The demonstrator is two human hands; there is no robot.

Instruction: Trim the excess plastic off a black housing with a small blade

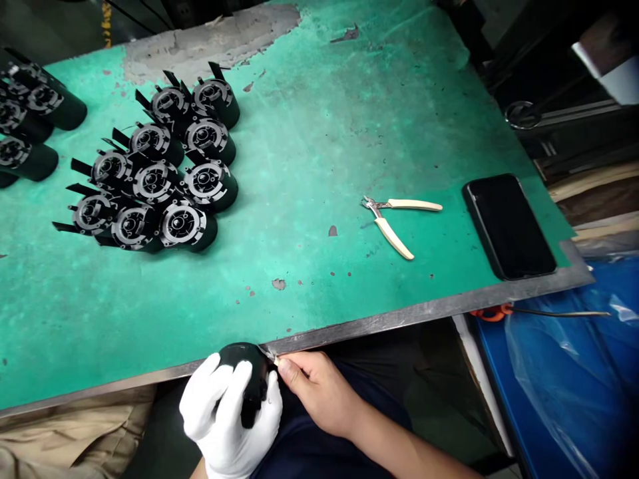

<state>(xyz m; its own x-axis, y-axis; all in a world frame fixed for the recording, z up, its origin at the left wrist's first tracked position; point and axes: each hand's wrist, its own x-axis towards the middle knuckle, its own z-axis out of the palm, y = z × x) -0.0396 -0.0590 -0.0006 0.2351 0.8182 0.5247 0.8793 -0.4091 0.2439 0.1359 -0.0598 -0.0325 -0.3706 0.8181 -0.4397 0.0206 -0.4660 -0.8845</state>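
Observation:
My left hand [227, 416], in a white glove, grips a black round plastic part [248, 372] just below the front edge of the green table [309, 153]. My bare right hand [314, 389] pinches a small thin blade or sliver [268, 354] against the top of that part. Both hands are over my lap, off the table. On the table's left stands a cluster of several matching black cylindrical parts [160, 169] with ringed faces up.
Cream-handled cutting pliers [397, 219] lie open at the table's middle right. A black phone [509, 225] rests near the right corner. More black parts [30, 120] sit at the far left edge. A blue plastic-lined bin [569, 379] stands to the right.

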